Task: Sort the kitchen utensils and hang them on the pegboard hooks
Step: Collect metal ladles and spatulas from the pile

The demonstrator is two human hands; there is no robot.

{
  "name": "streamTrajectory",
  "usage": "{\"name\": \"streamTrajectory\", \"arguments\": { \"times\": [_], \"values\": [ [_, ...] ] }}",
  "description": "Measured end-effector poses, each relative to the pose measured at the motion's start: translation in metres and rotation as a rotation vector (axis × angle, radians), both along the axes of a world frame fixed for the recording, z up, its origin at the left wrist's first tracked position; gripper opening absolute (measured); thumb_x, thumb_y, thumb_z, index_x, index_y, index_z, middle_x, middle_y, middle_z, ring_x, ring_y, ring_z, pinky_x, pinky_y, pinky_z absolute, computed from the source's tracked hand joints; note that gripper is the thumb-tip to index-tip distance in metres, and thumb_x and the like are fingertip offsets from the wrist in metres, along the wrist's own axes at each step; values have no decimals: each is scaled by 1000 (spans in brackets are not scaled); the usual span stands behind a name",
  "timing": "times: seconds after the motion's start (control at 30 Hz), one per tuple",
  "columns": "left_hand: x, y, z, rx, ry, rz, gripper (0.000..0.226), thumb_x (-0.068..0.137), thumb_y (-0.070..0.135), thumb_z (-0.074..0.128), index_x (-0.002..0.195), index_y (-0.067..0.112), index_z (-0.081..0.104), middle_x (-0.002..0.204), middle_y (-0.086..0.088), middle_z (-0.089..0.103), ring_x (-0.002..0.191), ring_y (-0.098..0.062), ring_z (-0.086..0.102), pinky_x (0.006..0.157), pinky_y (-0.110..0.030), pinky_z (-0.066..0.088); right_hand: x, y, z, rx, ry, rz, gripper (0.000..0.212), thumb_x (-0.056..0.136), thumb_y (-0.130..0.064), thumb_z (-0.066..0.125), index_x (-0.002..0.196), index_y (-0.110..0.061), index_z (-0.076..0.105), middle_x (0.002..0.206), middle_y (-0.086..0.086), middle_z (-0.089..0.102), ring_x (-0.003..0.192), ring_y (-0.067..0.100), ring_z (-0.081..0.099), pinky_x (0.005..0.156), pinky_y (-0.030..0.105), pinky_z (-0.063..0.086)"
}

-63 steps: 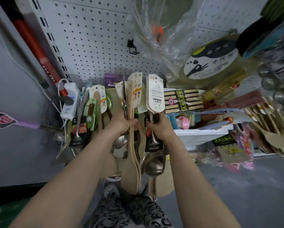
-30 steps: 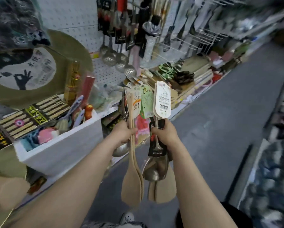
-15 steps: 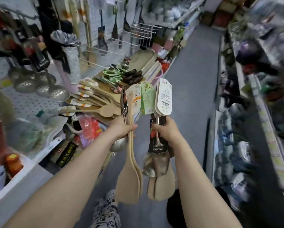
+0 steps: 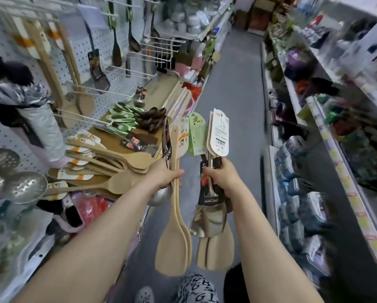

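In the middle of the frame my left hand point(image 4: 165, 173) has its fingers curled tight round wooden spatulas point(image 4: 172, 248) and a steel ladle point(image 4: 161, 195), blades hanging down. Just beside it, my right hand point(image 4: 223, 176) grips a steel turner point(image 4: 207, 221) together with a second wooden bundle point(image 4: 218, 252). The pegboard point(image 4: 79, 53) and its hooks point(image 4: 135, 72) are at the upper left.

Narrow grey floor point(image 4: 233, 101), stocked shelving point(image 4: 345, 154) along the right, brown boxes point(image 4: 259, 16) at far end

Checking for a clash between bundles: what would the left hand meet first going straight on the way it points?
Likely the green label card: the left hand points up-right toward it and the tagged utensils in the right hand. Depth is unclear, so it might pass beside them.
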State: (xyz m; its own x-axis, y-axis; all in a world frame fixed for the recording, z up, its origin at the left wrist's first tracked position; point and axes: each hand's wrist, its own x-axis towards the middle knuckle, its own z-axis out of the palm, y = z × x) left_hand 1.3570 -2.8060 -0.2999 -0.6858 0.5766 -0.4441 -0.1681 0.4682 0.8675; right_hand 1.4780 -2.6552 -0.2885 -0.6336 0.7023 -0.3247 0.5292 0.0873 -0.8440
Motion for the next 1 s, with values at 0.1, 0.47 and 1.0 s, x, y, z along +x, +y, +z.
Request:
{"name": "streamTrajectory", "arguments": {
  "times": [0.1, 0.47, 1.0],
  "values": [
    [-18, 9, -6, -19, -17, 20, 30, 85, 15, 75, 102, -3, 57, 83, -19, 73, 70, -32, 74, 74, -45, 61, -22, 13, -6, -18, 3, 27, 24, 74, -12, 71, 95, -13, 59, 90, 18, 72, 85, 37, 72, 81, 55, 58],
    [-95, 52, -43, -51, -145, 354, 32, 83, 13, 77, 101, -6, 58, 90, -23, 71, 77, -38, 73, 78, -50, 60, -152, 90, -44, -125, -118, 375, 29, 68, -16, 75, 94, -16, 62, 87, 14, 74, 83, 35, 73, 81, 55, 59],
    [-139, -8, -91, -311, -174, 869, 21, 89, 15, 61, 104, 1, 64, 94, -12, 68, 93, -30, 65, 90, -40, 54, -285, 62, -87, -122, -164, 815, 12, 79, -1, 72, 83, -11, 66, 71, 9, 70, 61, 23, 67, 66, 37, 57]
  ]
}}
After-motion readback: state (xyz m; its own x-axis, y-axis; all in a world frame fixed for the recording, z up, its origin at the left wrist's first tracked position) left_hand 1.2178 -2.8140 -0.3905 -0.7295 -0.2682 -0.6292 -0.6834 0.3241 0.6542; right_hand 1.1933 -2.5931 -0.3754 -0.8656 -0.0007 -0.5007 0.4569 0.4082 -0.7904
